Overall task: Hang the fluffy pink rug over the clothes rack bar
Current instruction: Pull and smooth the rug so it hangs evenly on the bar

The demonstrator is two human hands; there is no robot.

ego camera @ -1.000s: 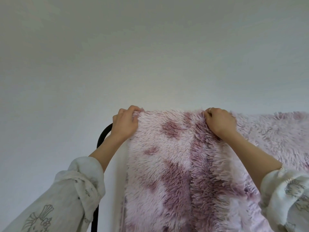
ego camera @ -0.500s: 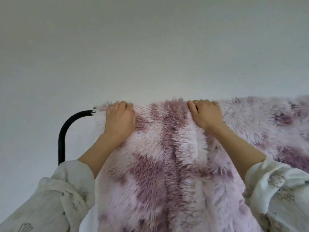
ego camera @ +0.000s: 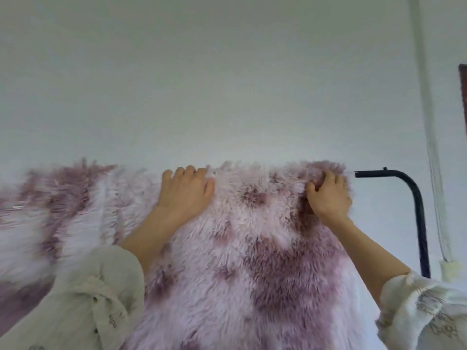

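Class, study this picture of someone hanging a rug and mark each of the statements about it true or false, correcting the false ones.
1. The fluffy pink and purple mottled rug lies draped over the black metal clothes rack bar. True.
2. The left hand hangs away from the rug. False: it lies on the rug's top edge.
3. The right hand grips the rug's pile near the bar's bare end. True.
4. The bar's visible end bends upward. False: it curves down into an upright post.
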